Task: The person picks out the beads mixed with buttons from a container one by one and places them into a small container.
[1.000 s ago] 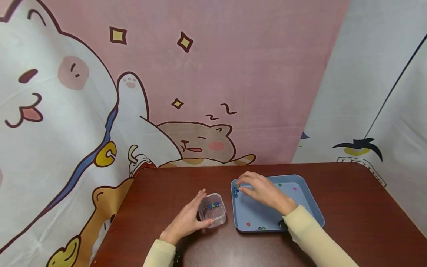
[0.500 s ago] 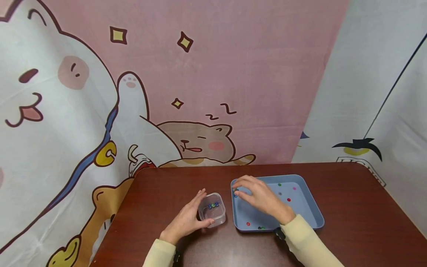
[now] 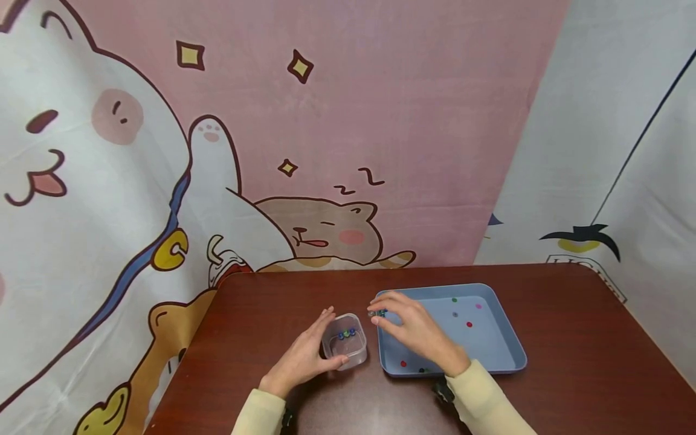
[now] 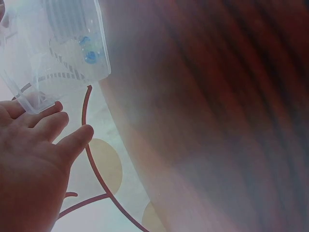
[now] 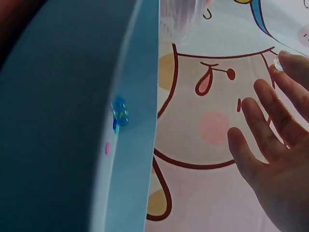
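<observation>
Filling the background, a printed cloth (image 3: pixel 435 121) is seen, pink and white, lightly creased, with cartoon animals outlined in dark brown. Below it stands a table (image 3: pixel 283 296), its reddish-brown top smooth and faintly glossy. On the table's right half a blue tray (image 3: pixel 492 347) is set, rectangular, round-cornered, low-walled, matt in surface.

Both forearms are covered by pale yellow sleeves (image 3: pixel 486 399). By the right hand (image 3: pixel 415 326), raised at the tray's left edge, a small glass marble (image 5: pixel 278 64) is pinched between thumb and forefinger; the other fingers are held apart, loosely extended. The marble is clear with a touch of orange, and in the head view is seen at the fingertips, just outside the tray's left rim.

By the left hand (image 3: pixel 302 359) a plastic container (image 3: pixel 356 356) is grasped at its side, thumb nearest the person, fingers at the far side. It is squarish, transparent, thin-walled, and placed on the table between left hand and tray. On its floor, blue and green marbles (image 3: pixel 347 333) are lined up.

Within the tray, against its wall, blue-green marbles (image 5: pixel 120 112) are clustered. Small coloured pieces (image 3: pixel 469 324), red, green and pinkish-purple, are scattered over the tray floor, too small for their form to be told.
</observation>
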Motion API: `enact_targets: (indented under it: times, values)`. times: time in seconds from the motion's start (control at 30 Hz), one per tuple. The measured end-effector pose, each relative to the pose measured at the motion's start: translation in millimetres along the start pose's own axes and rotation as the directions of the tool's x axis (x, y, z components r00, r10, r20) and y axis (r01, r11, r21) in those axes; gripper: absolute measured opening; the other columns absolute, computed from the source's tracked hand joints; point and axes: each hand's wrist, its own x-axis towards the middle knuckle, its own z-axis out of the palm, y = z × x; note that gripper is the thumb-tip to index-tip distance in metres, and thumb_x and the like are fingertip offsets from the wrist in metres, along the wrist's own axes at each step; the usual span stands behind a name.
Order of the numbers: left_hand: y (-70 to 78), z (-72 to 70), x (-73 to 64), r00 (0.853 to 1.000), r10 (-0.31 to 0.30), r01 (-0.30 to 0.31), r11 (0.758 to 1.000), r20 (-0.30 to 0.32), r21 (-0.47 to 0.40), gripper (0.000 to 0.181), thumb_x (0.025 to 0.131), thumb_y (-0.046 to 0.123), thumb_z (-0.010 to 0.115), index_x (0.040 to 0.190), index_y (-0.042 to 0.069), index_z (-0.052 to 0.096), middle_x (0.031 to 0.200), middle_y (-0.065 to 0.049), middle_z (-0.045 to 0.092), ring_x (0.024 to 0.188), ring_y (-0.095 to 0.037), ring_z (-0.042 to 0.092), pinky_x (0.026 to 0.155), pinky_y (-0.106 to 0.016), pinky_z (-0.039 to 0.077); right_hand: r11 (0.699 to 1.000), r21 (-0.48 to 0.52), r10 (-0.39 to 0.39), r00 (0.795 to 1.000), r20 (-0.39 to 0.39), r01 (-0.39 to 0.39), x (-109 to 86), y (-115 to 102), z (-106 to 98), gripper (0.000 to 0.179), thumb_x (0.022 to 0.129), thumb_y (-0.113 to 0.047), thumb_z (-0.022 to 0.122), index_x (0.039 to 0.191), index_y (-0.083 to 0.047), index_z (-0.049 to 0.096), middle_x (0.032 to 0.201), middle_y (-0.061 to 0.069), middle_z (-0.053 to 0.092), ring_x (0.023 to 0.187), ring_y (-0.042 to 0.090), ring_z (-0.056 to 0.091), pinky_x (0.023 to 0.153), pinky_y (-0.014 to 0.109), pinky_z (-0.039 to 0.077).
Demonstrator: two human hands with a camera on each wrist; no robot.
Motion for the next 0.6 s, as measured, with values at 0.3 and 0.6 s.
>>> enact_targets:
  times: [0.3, 0.6]
  values:
    - [-0.2, 0.3, 0.3, 1.000, 0.009, -0.009, 1.000, -0.005, -0.003, 0.095, 0.084, 0.049, 0.085, 0.156, 0.006, 0.041, 0.166, -0.014, 0.034, 0.152, -0.032, 0.034, 0.111, -0.058, 0.042, 0.999, 0.023, -0.042, 0.999, -0.010, 0.042, -1.3, -4.4, 18.7, 0.021, 0.092, -0.017, 0.080, 0.113, -0.013, 0.078, 0.120, -0.002, 0.070, 0.111, 0.015, 0.066, 0.092, 0.040, 0.056]
    - [-0.5, 0.0, 0.0, 1.000, 0.007, -0.007, 1.000, 0.000, -0.005, 0.096, 0.084, 0.050, 0.083, 0.157, 0.005, 0.040, 0.167, -0.012, 0.033, 0.151, -0.032, 0.034, 0.110, -0.059, 0.043, 1.000, 0.012, -0.023, 0.994, 0.104, 0.022, -5.0, -7.1, 39.1, 0.016, 0.096, -0.021, 0.076, 0.112, -0.018, 0.077, 0.123, -0.002, 0.069, 0.111, 0.014, 0.065, 0.090, 0.037, 0.056]
